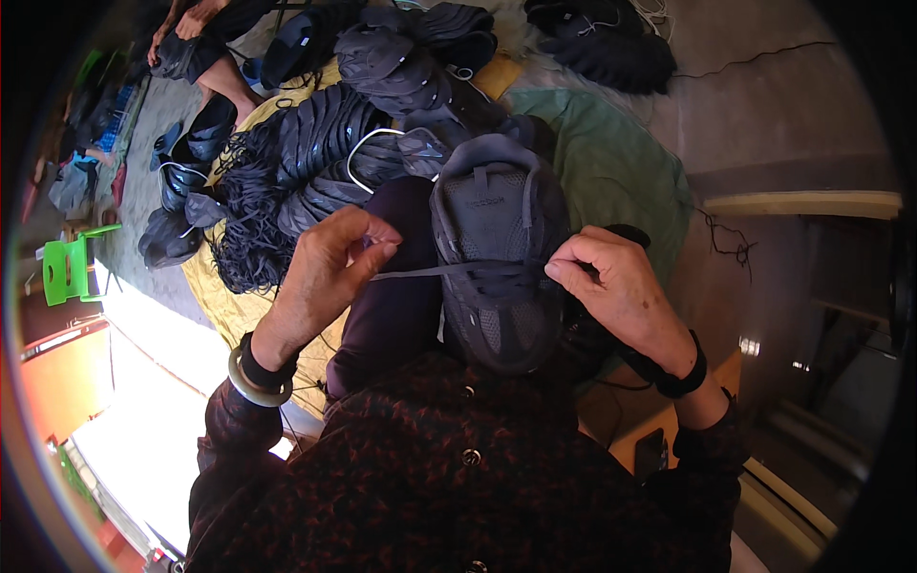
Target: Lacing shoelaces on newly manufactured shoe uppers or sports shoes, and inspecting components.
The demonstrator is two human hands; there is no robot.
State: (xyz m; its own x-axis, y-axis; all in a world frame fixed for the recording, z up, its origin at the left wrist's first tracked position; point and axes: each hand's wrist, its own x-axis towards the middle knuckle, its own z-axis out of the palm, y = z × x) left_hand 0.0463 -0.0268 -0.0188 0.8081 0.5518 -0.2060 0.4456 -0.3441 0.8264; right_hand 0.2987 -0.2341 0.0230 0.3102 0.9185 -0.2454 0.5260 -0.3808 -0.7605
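A dark grey shoe upper rests on my lap with its heel opening pointing away from me and its toe toward me. A flat dark shoelace crosses its lacing area and runs out to the left. My left hand pinches that lace between thumb and fingertips, and the stretch between hand and shoe is pulled straight. On the right edge of the upper, my right hand has thumb and forefinger pressed together. A lace end seems to be between them, though the fingers mostly hide it.
Beyond my knees, stacked dark shoe uppers lie on a yellow sheet, beside a heap of loose black laces. A green sheet spreads to the right. Another person's hand shows far left, above a green chair. A phone lies near my right elbow.
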